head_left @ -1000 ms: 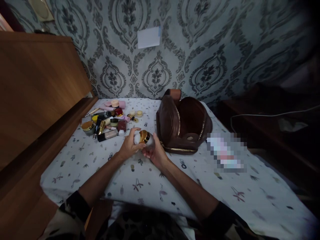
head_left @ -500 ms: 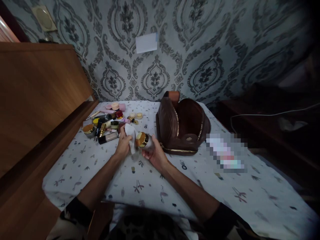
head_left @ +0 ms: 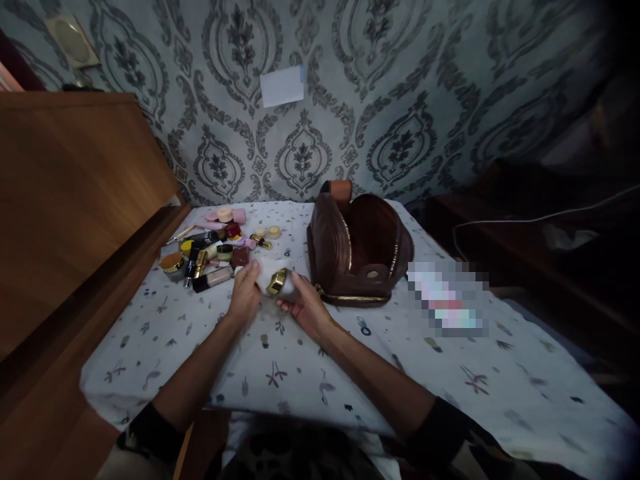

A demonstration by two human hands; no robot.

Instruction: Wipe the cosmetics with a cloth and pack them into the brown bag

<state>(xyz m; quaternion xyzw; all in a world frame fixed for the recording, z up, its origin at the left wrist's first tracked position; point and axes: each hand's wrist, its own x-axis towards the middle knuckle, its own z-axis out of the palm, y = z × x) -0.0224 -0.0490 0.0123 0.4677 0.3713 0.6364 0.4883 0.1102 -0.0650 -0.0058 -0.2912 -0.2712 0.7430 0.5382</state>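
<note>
brown bag [head_left: 330, 243] sits unzipped on printed tablecloth [head_left: 300, 380]. just left of bag: right hand [head_left: 311, 310] holds a jar [head_left: 289, 287], tilted, gold lid [head_left: 277, 281] facing away from bag. farther left of bag: left hand [head_left: 245, 293] has a white wipe [head_left: 265, 272] up against the lid. farthest left of bag: loose cluster of cosmetics [head_left: 201, 262]. right of bag: pixelated item [head_left: 447, 303], unreadable. behind bag: damask-patterned wall [head_left: 320, 133], white card [head_left: 283, 87] high on it.

Bag [head_left: 326, 233] obstructing right of hands [head_left: 245, 295], cosmetics [head_left: 215, 277] left, free tablecloth [head_left: 267, 363] nearer
</note>
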